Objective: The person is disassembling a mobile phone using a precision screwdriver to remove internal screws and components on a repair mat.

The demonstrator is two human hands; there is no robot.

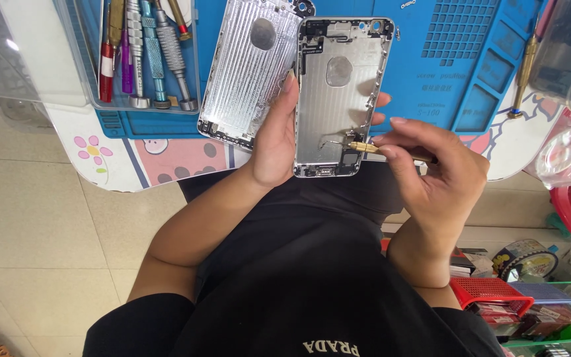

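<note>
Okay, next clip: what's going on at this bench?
A person holds an open silver phone housing upright in the left hand, inner side facing the camera. The right hand presses a brass-tipped screwdriver against the lower part of the housing, near its bottom edge. A second silver back shell lies on the blue work mat, beside a clear tray of screwdrivers.

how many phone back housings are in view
2. One housing is held in the left hand, with the right hand working on it; the other housing lies on the blue mat.
</note>
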